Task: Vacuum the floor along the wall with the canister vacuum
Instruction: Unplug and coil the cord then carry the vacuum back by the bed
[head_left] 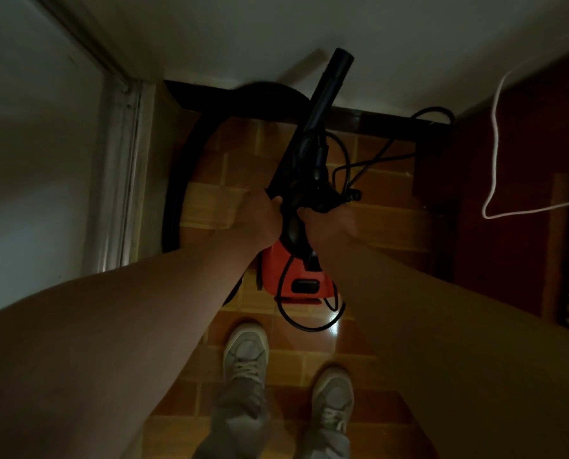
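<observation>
Hands both wrap the black wand (329, 91) at its lower, handle end. The left hand (263, 220) is curled round the L side. The right hand (332, 223) is clenched on the R side, w/ what looks like a bunched coil of power cord (309, 321) under its fingers; the light is dim, so I can't be sure the cord is really in that grip. The wand is raised, tip pointing up and fwd against the wall (243, 34), not down at the floor (369, 342).

Handling, by judgement: the wand is rigid plastic, prob. light, and easy to steer from the handle end. The hose (177, 180) is bendy and will likely tug back on sharp turns. The red canister (296, 276) sits on the tiles right below the hands, just ahead of the shoes (246, 352). It's the heavy part, better dragged by the hose than lifted. The cord is limp; it loops round the canister's near end and trails off toward the black skirting (375, 124), so it's a snag and trip risk.

Room is tight: door frame (120, 127) on the L, dark red cabinet (524, 193) on the R, skirting straight ahead. A white cable (495, 127) hangs before the cabinet, well apart from the wand. The hose arcs up the L side to the skirting, so free travel is mostly sideways along the wall.
</observation>
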`<action>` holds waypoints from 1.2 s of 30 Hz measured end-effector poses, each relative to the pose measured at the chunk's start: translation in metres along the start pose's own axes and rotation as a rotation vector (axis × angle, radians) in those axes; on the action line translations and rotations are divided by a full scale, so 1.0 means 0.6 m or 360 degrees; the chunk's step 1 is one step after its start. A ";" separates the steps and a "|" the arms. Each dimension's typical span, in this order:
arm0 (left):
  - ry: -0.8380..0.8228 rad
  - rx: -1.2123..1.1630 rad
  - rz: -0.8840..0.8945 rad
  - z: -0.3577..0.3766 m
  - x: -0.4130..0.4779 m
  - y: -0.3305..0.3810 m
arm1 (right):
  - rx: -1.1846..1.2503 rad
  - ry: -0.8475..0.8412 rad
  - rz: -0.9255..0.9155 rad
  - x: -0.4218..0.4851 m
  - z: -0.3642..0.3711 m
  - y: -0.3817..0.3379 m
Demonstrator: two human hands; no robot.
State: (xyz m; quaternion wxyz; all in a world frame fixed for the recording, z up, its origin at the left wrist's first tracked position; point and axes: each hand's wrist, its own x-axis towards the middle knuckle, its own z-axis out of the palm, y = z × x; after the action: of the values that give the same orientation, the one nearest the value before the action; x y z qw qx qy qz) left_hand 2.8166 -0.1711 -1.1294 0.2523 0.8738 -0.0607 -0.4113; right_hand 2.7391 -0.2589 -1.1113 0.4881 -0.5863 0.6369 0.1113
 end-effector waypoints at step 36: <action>0.0055 -0.0281 0.0296 0.016 -0.115 -0.013 | -0.0455 0.0031 -0.0174 -0.049 -0.078 0.039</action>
State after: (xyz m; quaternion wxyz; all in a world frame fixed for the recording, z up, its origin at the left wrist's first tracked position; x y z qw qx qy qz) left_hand 2.7632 -0.1466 -1.0908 0.3663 0.8457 -0.1007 -0.3749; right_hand 2.6914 -0.2672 -1.0758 0.3988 -0.6846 0.5864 0.1684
